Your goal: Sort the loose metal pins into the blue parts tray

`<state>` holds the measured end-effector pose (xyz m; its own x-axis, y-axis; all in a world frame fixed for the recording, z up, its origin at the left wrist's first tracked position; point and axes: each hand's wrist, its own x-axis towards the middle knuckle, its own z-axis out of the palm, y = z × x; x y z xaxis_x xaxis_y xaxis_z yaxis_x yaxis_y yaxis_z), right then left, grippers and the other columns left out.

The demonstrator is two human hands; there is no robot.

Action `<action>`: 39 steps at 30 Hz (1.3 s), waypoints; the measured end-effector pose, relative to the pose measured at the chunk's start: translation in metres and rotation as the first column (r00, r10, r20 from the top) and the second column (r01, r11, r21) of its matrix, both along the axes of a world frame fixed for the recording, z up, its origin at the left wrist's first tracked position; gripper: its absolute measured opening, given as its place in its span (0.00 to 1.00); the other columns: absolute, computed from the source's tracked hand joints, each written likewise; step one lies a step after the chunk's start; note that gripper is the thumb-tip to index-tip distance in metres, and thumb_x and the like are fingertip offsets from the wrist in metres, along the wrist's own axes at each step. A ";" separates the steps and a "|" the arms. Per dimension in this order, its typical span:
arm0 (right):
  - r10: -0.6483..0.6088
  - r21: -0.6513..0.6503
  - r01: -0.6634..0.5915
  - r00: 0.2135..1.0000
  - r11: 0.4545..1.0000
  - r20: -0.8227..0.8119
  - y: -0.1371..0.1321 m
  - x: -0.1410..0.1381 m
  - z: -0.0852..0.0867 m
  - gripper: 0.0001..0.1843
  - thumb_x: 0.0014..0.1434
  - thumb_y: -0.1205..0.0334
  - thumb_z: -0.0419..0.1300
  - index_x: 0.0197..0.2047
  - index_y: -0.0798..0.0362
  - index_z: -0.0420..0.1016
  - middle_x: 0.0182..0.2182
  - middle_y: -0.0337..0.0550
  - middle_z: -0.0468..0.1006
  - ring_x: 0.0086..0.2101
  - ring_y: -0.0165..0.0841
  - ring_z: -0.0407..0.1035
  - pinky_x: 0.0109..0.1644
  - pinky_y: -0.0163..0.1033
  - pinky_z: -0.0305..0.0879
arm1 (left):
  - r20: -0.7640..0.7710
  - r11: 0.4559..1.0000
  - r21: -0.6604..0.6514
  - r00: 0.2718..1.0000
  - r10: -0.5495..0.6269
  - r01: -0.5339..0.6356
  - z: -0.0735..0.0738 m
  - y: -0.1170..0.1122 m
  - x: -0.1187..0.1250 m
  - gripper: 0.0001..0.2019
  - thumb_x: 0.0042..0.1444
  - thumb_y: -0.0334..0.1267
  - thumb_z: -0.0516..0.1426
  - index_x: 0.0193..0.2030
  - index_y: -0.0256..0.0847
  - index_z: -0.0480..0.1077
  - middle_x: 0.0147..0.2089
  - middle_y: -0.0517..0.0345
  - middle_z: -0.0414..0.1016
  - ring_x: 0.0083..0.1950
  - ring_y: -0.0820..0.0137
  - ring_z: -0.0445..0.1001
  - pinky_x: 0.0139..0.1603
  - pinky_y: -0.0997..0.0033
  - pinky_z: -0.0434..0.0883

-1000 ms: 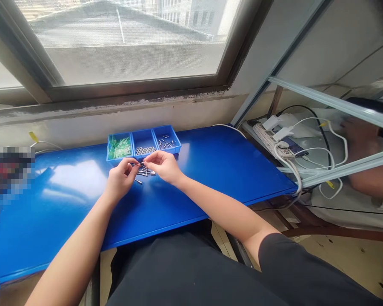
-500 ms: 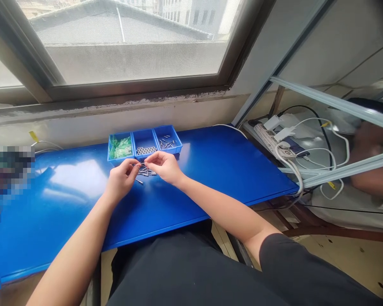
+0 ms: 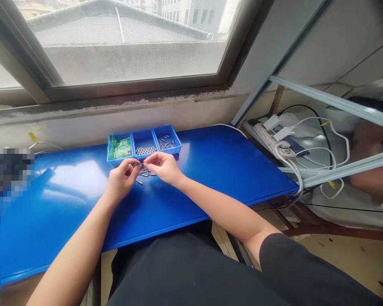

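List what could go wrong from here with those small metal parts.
1. The tiny piece pinched between the left hand and right hand might slip into the metal pins below and be hard to pick out.
2. The stray pin beside the left hand could roll if nudged.
3. The right hand, close to the blue tray, might bump it.

A person's left forearm (image 3: 75, 242) and right forearm (image 3: 217, 204) stretched forward, converging, left hand (image 3: 121, 177) and right hand (image 3: 166, 168) nearly meeting, fingertips (image 3: 134, 161) pinched.
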<state>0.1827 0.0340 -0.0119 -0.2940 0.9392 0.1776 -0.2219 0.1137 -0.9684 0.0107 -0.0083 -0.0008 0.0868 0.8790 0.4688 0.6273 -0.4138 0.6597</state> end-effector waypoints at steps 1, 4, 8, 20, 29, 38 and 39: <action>0.002 -0.004 -0.002 1.000 1.000 0.001 0.000 0.000 0.001 0.17 0.45 0.53 0.71 0.32 0.56 0.75 0.32 0.42 0.79 0.35 0.31 0.75 0.45 0.40 0.74 | -0.003 1.000 0.004 1.000 -0.001 0.001 0.000 0.000 0.000 0.08 0.61 0.42 0.57 0.42 0.42 0.70 0.20 0.69 0.62 0.21 0.78 0.59 0.27 0.78 0.61; 0.003 -0.007 -0.003 1.000 1.000 0.005 0.000 0.001 0.002 0.18 0.44 0.52 0.72 0.32 0.55 0.75 0.32 0.42 0.79 0.35 0.32 0.75 0.46 0.41 0.74 | -0.012 1.000 0.015 1.000 -0.002 0.002 0.000 0.000 0.000 0.07 0.61 0.42 0.57 0.40 0.41 0.71 0.20 0.69 0.62 0.21 0.78 0.59 0.26 0.78 0.61; 0.002 -0.008 -0.002 1.000 1.000 0.005 -0.001 0.000 0.004 0.18 0.43 0.52 0.72 0.32 0.55 0.75 0.32 0.42 0.79 0.35 0.32 0.75 0.45 0.41 0.74 | -0.024 1.000 0.007 1.000 0.006 -0.006 -0.001 0.001 -0.002 0.08 0.61 0.42 0.56 0.40 0.41 0.71 0.20 0.68 0.62 0.21 0.78 0.58 0.26 0.78 0.60; 0.005 -0.011 -0.005 1.000 1.000 -0.010 -0.001 0.000 0.002 0.15 0.45 0.55 0.71 0.32 0.56 0.75 0.32 0.43 0.79 0.34 0.31 0.75 0.45 0.41 0.74 | -0.038 1.000 0.004 0.999 0.010 -0.010 0.000 0.000 -0.001 0.09 0.61 0.44 0.56 0.43 0.41 0.71 0.20 0.69 0.61 0.21 0.77 0.59 0.26 0.78 0.61; 0.053 0.029 -0.056 0.995 0.998 0.080 0.000 0.001 0.001 0.16 0.47 0.55 0.70 0.35 0.56 0.75 0.33 0.42 0.79 0.35 0.31 0.75 0.45 0.40 0.75 | -0.102 0.998 -0.012 0.993 0.054 -0.055 -0.001 0.002 -0.003 0.14 0.63 0.46 0.53 0.34 0.39 0.72 0.23 0.64 0.70 0.22 0.76 0.62 0.26 0.76 0.61; -0.044 0.237 -0.036 0.945 0.971 0.324 -0.009 0.003 0.009 0.08 0.56 0.60 0.63 0.38 0.55 0.78 0.37 0.43 0.81 0.38 0.31 0.75 0.43 0.37 0.72 | -0.065 1.000 -0.012 0.998 0.025 -0.026 0.001 0.001 -0.003 0.15 0.62 0.47 0.54 0.35 0.39 0.75 0.25 0.61 0.72 0.25 0.75 0.65 0.28 0.76 0.64; -0.053 0.247 -0.032 0.943 0.968 0.329 -0.009 0.003 0.009 0.08 0.56 0.60 0.63 0.38 0.54 0.78 0.37 0.43 0.81 0.38 0.31 0.75 0.43 0.37 0.72 | -0.060 1.000 -0.008 0.998 0.012 -0.013 0.002 0.001 -0.002 0.15 0.62 0.47 0.54 0.37 0.39 0.75 0.24 0.61 0.72 0.24 0.75 0.65 0.27 0.76 0.64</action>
<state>0.1854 0.0254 -0.0025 -0.3660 0.8819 0.2972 0.1082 0.3575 -0.9276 0.0085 -0.0075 0.0007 0.1035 0.8840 0.4560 0.6708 -0.4005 0.6242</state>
